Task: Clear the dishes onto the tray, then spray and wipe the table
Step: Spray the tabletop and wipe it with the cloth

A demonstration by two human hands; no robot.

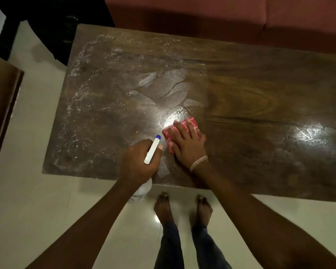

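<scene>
A dark wooden table [250, 98] fills the view, its left half wet with spray streaks and smears. My right hand [188, 144] presses flat on a folded red and white cloth [184, 125] near the table's front middle. My left hand [139, 162] grips a white spray bottle [152, 150] with a blue nozzle tip, held over the table's front edge just left of the cloth. The bottle's clear body shows below my wrist.
A reddish sofa [221, 14] runs along the table's far side. Brown wooden furniture [2, 105] stands at the left edge. Dark shapes sit at the back left. My bare feet [182, 208] stand on the pale tiled floor [37, 210] at the table's near edge.
</scene>
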